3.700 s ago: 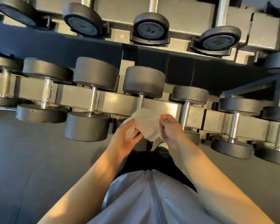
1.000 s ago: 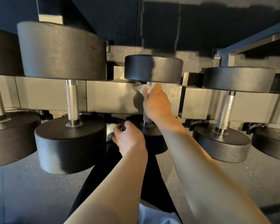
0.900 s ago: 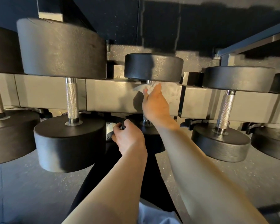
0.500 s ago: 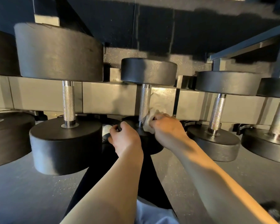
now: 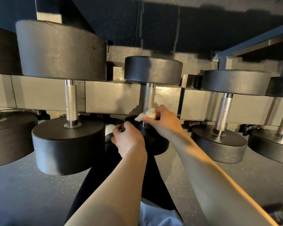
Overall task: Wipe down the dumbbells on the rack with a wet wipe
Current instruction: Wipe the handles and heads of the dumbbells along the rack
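A black dumbbell with a knurled chrome handle lies across the grey rack rail in the middle of the view. My right hand pinches a crumpled white wet wipe against the bottom of that handle, just above the near weight head. My left hand grips the rim of the same dumbbell's near head, which my hands partly hide.
A larger dumbbell sits close on the left, and a bigger one lies beyond it at the frame's edge. Two smaller dumbbells lie to the right. Speckled rubber floor spreads below, and a dark shelf overhangs the row.
My right hand slid the wipe from the top of the handle down to its base. My left hand kept its grip on the near head. The view shifted slightly.
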